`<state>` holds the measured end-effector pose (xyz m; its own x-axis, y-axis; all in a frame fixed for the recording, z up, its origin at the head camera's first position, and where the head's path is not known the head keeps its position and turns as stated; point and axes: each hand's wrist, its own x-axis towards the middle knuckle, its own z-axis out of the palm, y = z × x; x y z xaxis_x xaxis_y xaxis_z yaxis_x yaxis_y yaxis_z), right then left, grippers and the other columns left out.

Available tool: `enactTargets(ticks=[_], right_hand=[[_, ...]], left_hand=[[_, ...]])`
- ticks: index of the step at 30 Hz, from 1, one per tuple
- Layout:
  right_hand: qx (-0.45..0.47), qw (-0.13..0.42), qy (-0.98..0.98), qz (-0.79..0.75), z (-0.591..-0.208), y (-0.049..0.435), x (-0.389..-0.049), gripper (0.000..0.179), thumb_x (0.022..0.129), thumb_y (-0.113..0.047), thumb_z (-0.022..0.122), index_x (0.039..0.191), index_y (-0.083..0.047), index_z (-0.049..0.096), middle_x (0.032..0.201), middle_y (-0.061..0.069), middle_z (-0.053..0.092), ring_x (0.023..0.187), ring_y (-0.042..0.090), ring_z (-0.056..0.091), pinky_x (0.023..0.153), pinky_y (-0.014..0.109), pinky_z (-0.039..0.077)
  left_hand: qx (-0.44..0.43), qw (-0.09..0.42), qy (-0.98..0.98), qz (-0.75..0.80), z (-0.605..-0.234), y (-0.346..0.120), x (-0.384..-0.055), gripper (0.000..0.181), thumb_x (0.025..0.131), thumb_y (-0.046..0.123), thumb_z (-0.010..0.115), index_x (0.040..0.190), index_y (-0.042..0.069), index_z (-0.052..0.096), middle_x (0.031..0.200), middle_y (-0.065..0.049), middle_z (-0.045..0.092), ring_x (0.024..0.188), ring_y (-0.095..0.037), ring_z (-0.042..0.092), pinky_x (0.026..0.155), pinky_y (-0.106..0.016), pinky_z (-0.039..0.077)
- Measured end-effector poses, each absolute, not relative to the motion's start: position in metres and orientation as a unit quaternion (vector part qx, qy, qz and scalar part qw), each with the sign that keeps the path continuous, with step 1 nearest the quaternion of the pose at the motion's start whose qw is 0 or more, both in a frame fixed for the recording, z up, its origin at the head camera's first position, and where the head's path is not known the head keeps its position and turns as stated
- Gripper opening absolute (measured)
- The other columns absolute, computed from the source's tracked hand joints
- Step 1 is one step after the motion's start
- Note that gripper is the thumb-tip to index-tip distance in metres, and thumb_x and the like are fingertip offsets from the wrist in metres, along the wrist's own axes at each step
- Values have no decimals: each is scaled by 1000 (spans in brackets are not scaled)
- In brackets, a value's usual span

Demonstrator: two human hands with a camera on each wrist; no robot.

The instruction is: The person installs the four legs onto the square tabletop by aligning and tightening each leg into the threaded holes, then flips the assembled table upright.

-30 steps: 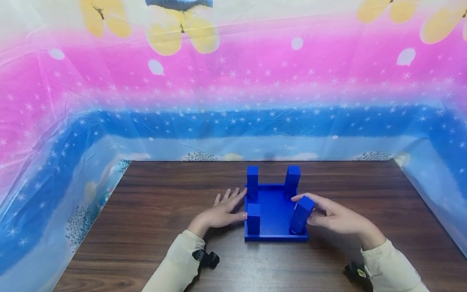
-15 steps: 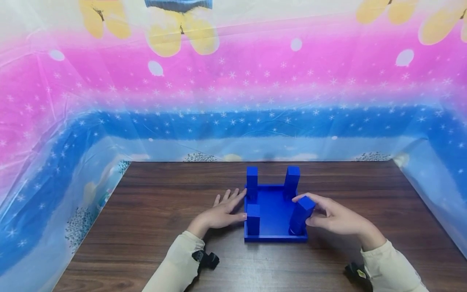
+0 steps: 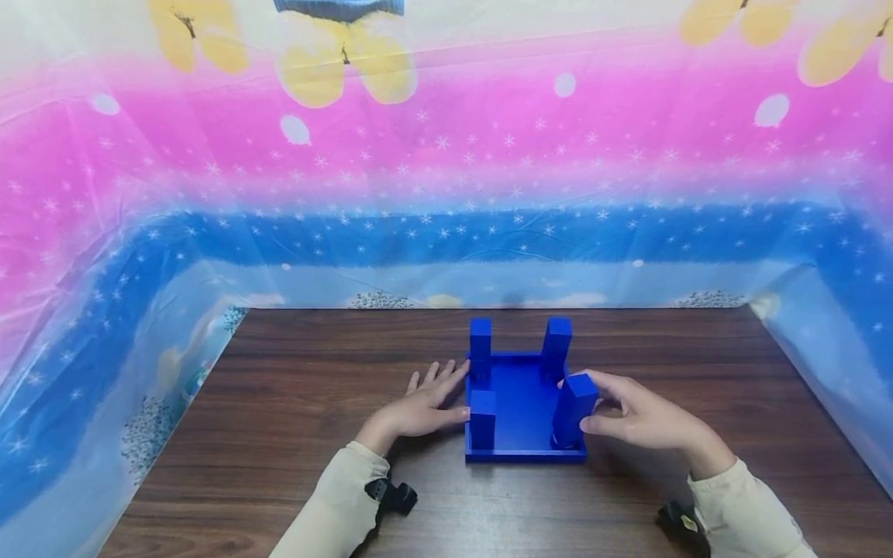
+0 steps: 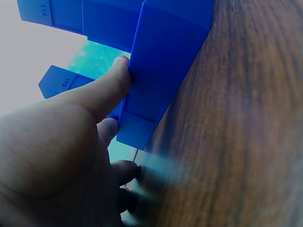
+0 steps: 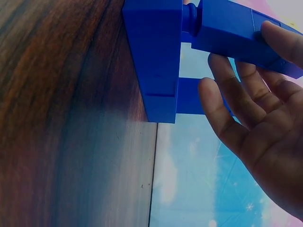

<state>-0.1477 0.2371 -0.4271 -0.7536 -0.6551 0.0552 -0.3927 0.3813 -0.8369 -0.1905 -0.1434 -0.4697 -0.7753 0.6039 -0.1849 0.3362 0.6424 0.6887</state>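
A shallow blue square base (image 3: 526,407) with a raised rim lies on the table and bears blue square posts at its corners. At the near right corner my right hand (image 3: 645,415) pinches a blue post (image 3: 574,411) between thumb and fingers. This post leans slightly; in the right wrist view a round neck (image 5: 190,19) shows between it and the base. My left hand (image 3: 418,407) touches the base's left side with thumb and index finger, other fingers spread. The near left post (image 3: 483,422), far left post (image 3: 480,341) and far right post (image 3: 556,345) stand upright.
The brown wood-grain table (image 3: 314,341) ends at a back edge against a printed pink and blue cloth (image 3: 446,178), which also hangs along both sides. Black wrist straps (image 3: 394,496) sit on the cream sleeves.
The near right post has turned in my right hand and leans a little less. My right thumb has shifted slightly along it. The left hand and the base have stayed in place.
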Motion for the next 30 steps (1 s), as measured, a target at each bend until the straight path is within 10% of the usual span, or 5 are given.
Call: enactTargets(ticks=[21, 30], right_hand=[[-376, 187, 765, -488, -428, 244, -159, 67, 97, 9, 63, 158, -2, 39, 137, 27, 54, 79, 28, 68, 74, 36, 61], [-426, 219, 706, -521, -432, 237, -170, 49, 105, 10, 48, 153, 8, 39, 144, 35, 56, 138, 28, 57, 107, 30, 50]], left_hand=[[269, 206, 878, 337, -467, -144, -189, 85, 107, 50, 57, 172, 21, 11, 175, -20, 4, 160, -41, -10, 124, -63, -12], [270, 200, 876, 346, -478, -147, -192, 93, 102, 66, 55, 172, 23, 11, 176, -17, 2, 160, -38, -12, 125, -59, -15]])
